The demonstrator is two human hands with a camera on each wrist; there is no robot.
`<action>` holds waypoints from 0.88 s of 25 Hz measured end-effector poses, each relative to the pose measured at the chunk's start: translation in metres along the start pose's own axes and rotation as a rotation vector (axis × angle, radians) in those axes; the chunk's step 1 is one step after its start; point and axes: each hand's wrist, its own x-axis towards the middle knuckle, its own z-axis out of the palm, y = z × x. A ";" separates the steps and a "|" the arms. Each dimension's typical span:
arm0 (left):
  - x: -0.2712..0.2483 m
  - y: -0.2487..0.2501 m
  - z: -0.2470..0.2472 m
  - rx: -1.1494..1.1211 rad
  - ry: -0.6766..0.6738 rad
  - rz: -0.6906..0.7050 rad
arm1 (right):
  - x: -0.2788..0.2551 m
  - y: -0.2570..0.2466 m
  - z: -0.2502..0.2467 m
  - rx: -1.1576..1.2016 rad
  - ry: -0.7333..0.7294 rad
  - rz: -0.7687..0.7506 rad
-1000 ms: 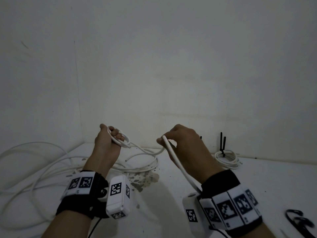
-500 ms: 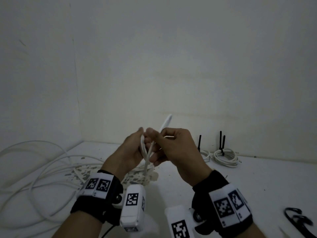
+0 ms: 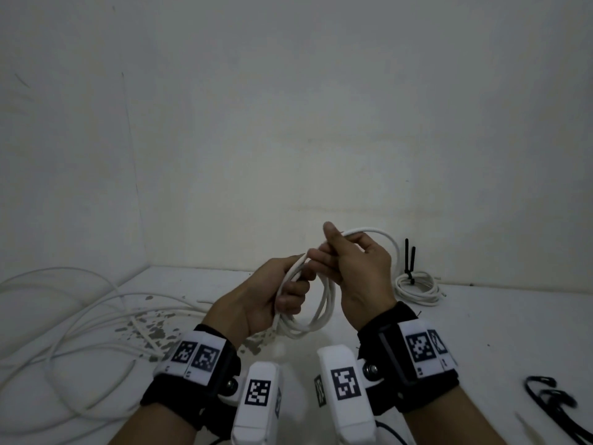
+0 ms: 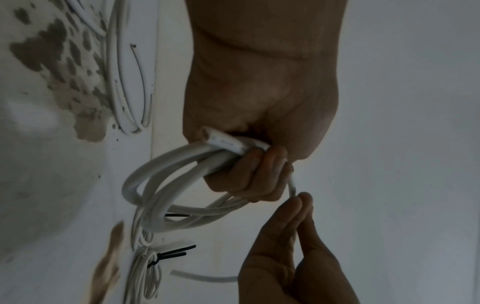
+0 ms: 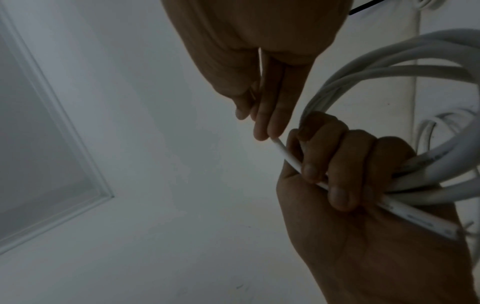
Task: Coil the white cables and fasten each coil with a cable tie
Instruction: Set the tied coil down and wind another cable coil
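White cable coil (image 3: pixel 316 311): gripped in curled left hand (image 3: pixel 256 303), above worktop (image 3: pixel 481 332) middle. Right hand (image 3: pixel 359 274) pinches its strand. Tied coil (image 3: pixel 417 285) at back edge.

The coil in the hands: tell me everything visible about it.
The coil is a white, smooth, plastic-looking cable wound into several loose loops, held in the air above the white surface. The left hand grips the bunched loops, fingers curled round them, with one cut end poking out beside the palm in the left wrist view. The right hand pinches a strand leading into the bundle, arching a further loop. No cable tie is on it.
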 end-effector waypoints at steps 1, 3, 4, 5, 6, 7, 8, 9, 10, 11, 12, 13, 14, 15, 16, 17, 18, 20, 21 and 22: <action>0.000 -0.001 0.001 0.022 0.003 0.004 | 0.001 0.001 -0.001 0.007 0.021 -0.008; 0.000 -0.003 0.002 0.090 0.036 0.013 | 0.004 0.002 -0.003 -0.008 0.062 -0.019; 0.000 -0.003 0.003 0.132 0.056 0.017 | 0.005 0.002 -0.004 -0.024 0.085 -0.023; -0.001 -0.004 0.003 0.172 0.071 0.019 | 0.007 0.002 -0.005 -0.042 0.112 -0.028; -0.002 -0.004 0.004 0.208 0.082 0.021 | 0.008 0.002 -0.006 -0.060 0.136 -0.036; -0.003 -0.004 0.004 0.239 0.090 0.024 | 0.010 0.002 -0.007 -0.081 0.152 -0.046; -0.004 -0.004 0.004 0.267 0.104 0.026 | 0.011 0.001 -0.009 -0.098 0.162 -0.053; -0.004 -0.003 0.003 0.293 0.124 0.030 | 0.012 0.000 -0.011 -0.112 0.163 -0.050; -0.003 -0.003 0.002 0.316 0.148 0.035 | 0.012 -0.001 -0.012 -0.120 0.151 -0.037; -0.003 -0.003 0.001 0.325 0.171 0.039 | 0.014 -0.001 -0.014 -0.129 0.132 -0.021; -0.002 -0.003 -0.001 0.314 0.190 0.041 | 0.017 -0.002 -0.016 -0.133 0.122 -0.007; -0.002 -0.003 -0.003 0.286 0.205 0.044 | 0.020 -0.003 -0.018 -0.121 0.132 0.001; -0.001 -0.002 -0.005 0.249 0.215 0.050 | 0.023 -0.003 -0.021 -0.091 0.157 0.012; 0.000 -0.001 -0.007 0.210 0.218 0.058 | 0.025 -0.003 -0.025 -0.053 0.191 0.031; 0.000 0.000 -0.008 0.172 0.214 0.067 | 0.027 -0.004 -0.030 -0.035 0.220 0.054; 0.001 0.001 -0.009 0.136 0.202 0.074 | 0.029 -0.004 -0.035 -0.053 0.243 0.081; 0.000 0.003 -0.010 0.102 0.184 0.079 | 0.031 -0.004 -0.039 -0.110 0.251 0.113; -0.001 0.006 -0.010 0.027 0.120 0.079 | 0.030 -0.004 -0.046 -0.311 0.228 0.180; -0.002 0.007 -0.010 -0.015 0.083 0.079 | 0.029 -0.003 -0.048 -0.424 0.209 0.203; -0.003 0.009 -0.010 -0.053 0.051 0.082 | 0.028 0.000 -0.049 -0.523 0.186 0.206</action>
